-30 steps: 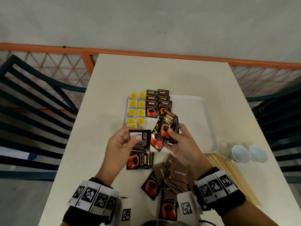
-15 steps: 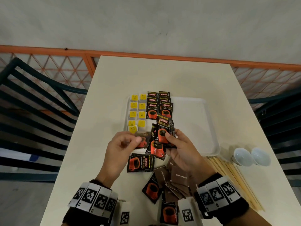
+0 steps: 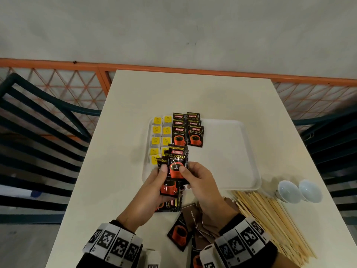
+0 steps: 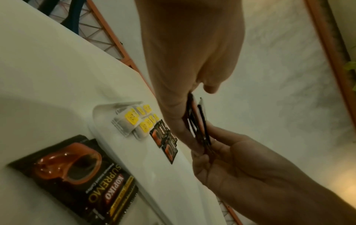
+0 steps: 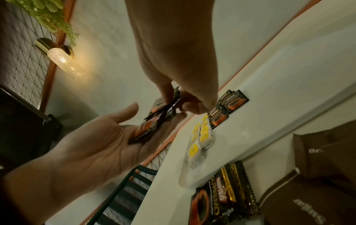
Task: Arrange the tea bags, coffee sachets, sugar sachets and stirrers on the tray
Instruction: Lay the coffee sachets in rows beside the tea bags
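Black coffee sachets [image 3: 174, 169] pinched in both grips, left hand [image 3: 154, 192], right hand [image 3: 201, 182]; lower sachets hidden.

In the head view the tray [image 3: 231, 151] sits at the middle of the frame on the table [image 3: 193, 93]. The tea bags [image 3: 160, 136] lie in two columns along the tray's left edge, and just right of them the laid coffee sachets [image 3: 188, 132] overlap in two columns at the tray's upper left. Below these, over the tray's lower left corner, the left hand [image 3: 154, 188] and the right hand [image 3: 201, 182] meet on a fan of coffee sachets [image 3: 176, 165]. Under the hands, loose sachets [image 3: 178, 235] lie on the table. The stirrers [image 3: 270, 219] lie at lower right, below the tray, and two cups [image 3: 299, 191] stand right of them.
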### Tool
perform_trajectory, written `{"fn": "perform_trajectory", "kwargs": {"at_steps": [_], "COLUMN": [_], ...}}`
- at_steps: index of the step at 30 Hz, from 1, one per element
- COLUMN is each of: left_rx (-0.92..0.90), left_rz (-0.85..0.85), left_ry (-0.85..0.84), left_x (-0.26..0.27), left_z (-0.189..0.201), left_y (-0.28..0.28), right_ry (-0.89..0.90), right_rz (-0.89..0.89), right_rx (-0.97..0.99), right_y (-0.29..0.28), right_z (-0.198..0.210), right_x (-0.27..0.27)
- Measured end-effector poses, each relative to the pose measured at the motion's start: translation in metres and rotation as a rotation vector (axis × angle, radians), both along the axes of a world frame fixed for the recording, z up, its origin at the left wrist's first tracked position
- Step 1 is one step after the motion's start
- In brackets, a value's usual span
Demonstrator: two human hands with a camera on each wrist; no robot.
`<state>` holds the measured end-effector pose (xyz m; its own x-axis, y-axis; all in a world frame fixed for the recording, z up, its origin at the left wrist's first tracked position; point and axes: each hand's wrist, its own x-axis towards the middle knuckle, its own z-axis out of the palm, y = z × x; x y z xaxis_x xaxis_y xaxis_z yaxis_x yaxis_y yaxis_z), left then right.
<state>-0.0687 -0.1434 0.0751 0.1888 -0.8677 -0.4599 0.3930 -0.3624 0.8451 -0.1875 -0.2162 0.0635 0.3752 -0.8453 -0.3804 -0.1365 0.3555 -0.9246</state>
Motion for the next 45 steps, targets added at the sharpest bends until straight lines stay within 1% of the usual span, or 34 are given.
{"fn": "perform_trajectory", "kwargs": {"at_steps": [2,5,6,11,13,17,19,22,25,27,32,36,41,43,45], "left_rx": [-0.017,-0.035,-0.034,-0.008,-0.024,-0.030,-0.015,0.009,0.024,0.037,0.049,0.044,0.044,0.037,0.027], "left_rz": [0.011,0.043,0.054,0.123,0.126,0.172,0.192,0.217,0.233,0.241,0.229,0.212,0.197,0.184,0.176], "left_ry": [-0.026,-0.038,-0.032,-0.077,-0.116,-0.183,-0.222,-0.266,-0.283,-0.284,-0.280,-0.264,-0.288,-0.300,-0.325], "left_x": [0.001,0.004,0.006,0.017,0.020,0.030,0.036,0.043,0.046,0.048,0.048,0.045,0.041,0.039,0.036], "left_z": [-0.005,-0.011,-0.013,-0.023,-0.026,-0.032,-0.033,-0.035,-0.036,-0.037,-0.040,-0.043,-0.045,-0.044,-0.041], "left_y": [0.001,0.001,0.000,-0.004,-0.007,-0.008,-0.006,-0.003,-0.001,-0.001,0.000,-0.001,-0.003,-0.006,-0.011], "right_ry": [-0.009,-0.125,-0.139,-0.037,-0.037,-0.065,-0.010,0.095,0.248,0.309,0.365,0.465,0.497,0.542,0.518], "right_rz": [0.019,0.074,0.089,0.138,0.155,0.035,-0.023,-0.058,-0.063,-0.062,-0.024,0.024,0.024,0.076,0.178], "right_rx": [-0.007,0.089,0.113,0.134,0.132,0.219,0.238,0.250,0.168,0.118,0.020,-0.102,-0.163,-0.228,-0.255], "right_y": [-0.002,-0.007,-0.010,-0.031,-0.040,-0.071,-0.088,-0.105,-0.114,-0.119,-0.122,-0.123,-0.121,-0.114,-0.100], "right_z": [-0.004,-0.007,-0.008,-0.014,-0.016,-0.025,-0.034,-0.045,-0.052,-0.058,-0.067,-0.070,-0.071,-0.064,-0.049], "right_x": [-0.001,-0.005,-0.006,-0.003,0.000,0.005,0.008,0.012,0.017,0.022,0.031,0.032,0.030,0.028,0.027]}}
